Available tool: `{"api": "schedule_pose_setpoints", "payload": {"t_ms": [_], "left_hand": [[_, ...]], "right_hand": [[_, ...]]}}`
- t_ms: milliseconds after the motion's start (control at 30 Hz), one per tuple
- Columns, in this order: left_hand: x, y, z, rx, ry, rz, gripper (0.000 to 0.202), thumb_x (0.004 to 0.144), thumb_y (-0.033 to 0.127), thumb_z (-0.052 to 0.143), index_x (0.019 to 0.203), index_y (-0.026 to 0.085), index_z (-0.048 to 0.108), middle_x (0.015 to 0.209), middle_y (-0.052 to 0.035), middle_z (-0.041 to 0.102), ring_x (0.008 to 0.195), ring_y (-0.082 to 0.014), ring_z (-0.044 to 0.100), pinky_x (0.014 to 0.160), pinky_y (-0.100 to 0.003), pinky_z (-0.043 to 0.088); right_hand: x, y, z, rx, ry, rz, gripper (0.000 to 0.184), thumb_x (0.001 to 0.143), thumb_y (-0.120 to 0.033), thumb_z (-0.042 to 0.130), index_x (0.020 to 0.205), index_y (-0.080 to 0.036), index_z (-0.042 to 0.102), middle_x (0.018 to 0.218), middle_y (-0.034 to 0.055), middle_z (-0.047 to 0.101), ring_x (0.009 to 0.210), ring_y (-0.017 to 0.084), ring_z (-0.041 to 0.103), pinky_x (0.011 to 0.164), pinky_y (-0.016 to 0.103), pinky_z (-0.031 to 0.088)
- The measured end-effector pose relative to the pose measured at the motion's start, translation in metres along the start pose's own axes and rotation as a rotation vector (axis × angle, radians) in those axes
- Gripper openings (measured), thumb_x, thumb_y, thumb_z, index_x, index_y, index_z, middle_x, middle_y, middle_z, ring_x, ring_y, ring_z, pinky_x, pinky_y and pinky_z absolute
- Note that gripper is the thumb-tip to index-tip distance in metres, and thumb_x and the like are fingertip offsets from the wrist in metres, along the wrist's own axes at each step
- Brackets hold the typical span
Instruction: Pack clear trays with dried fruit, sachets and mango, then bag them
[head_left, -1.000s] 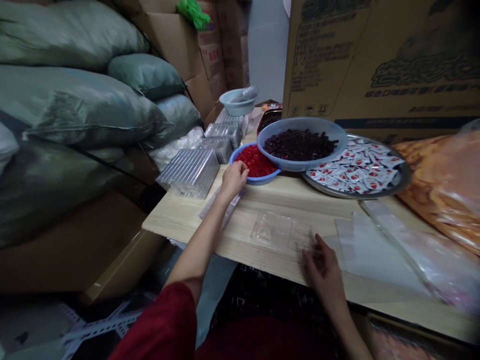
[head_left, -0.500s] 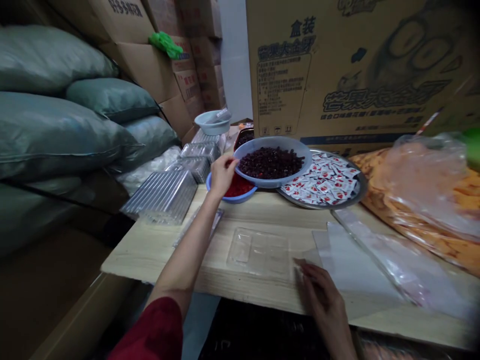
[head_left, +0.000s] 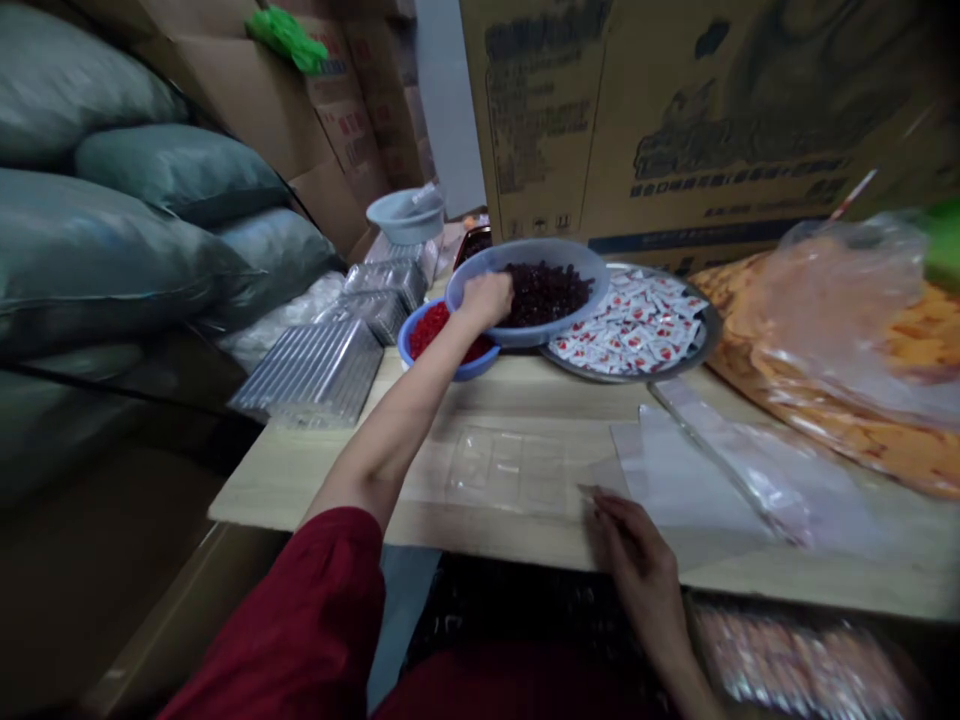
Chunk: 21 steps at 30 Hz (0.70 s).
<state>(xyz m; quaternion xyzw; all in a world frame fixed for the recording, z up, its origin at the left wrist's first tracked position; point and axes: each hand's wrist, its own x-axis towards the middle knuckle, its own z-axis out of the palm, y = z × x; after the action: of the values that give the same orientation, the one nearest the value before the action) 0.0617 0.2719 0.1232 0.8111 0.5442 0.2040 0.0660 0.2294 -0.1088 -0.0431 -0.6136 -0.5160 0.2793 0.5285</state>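
My left hand [head_left: 486, 298] reaches over the rim of a pale blue bowl [head_left: 589, 312]. Its fingers curl down at the left side of the small dark pieces [head_left: 551, 292], fingertips out of sight. Beneath that bowl's left edge sits a smaller blue bowl [head_left: 474, 370] of red pieces [head_left: 429, 325]. A clear plastic tray [head_left: 506, 468] with compartments lies on the table in front of me. At its right side my right hand [head_left: 641, 550] has thumb and fingers pinched together; whatever is between them is too small and blurred to name.
A round metal tray [head_left: 709, 340] of small white-and-red packets [head_left: 630, 325] stands right of the bowls. Stacked clear trays [head_left: 315, 370] line the left. White sheets [head_left: 675, 460] and a plastic-covered orange bag [head_left: 825, 370] lie right. A large carton [head_left: 675, 120] rises behind.
My left hand has moved from the bowl's left rim into the bowl, over the dark pieces. My right hand stays beside the clear tray. The view has tilted down slightly.
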Motion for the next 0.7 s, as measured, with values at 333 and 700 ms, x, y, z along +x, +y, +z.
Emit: {"api": "schedule_pose_setpoints", "payload": {"t_ms": [333,700], "left_hand": [[-0.178,0.024,0.035,-0.500,-0.212,0.414,0.004,0.089,0.021,0.067,0.088,0.017,0.067,0.081,-0.0010,0.065,0.074,-0.0142,0.060,0.072,-0.026,0.048],[-0.214,0.018,0.069,-0.369,-0.208,0.393,0.014,0.097,0.023,0.056,0.105,0.018,0.066,0.108,-0.0078,0.067,0.099,-0.0178,0.064,0.089,-0.029,0.051]], "right_hand": [[-0.001,-0.017,0.020,-0.238,-0.153,-0.344,0.029,0.099,-0.018,0.055,0.126,-0.024,0.065,0.134,0.0093,0.061,0.130,0.026,0.050,0.109,0.053,0.043],[0.005,0.013,0.032,-0.346,-0.241,-0.445,0.034,0.099,-0.016,0.054,0.131,-0.023,0.061,0.141,0.0080,0.059,0.136,0.028,0.046,0.109,0.053,0.046]]}}
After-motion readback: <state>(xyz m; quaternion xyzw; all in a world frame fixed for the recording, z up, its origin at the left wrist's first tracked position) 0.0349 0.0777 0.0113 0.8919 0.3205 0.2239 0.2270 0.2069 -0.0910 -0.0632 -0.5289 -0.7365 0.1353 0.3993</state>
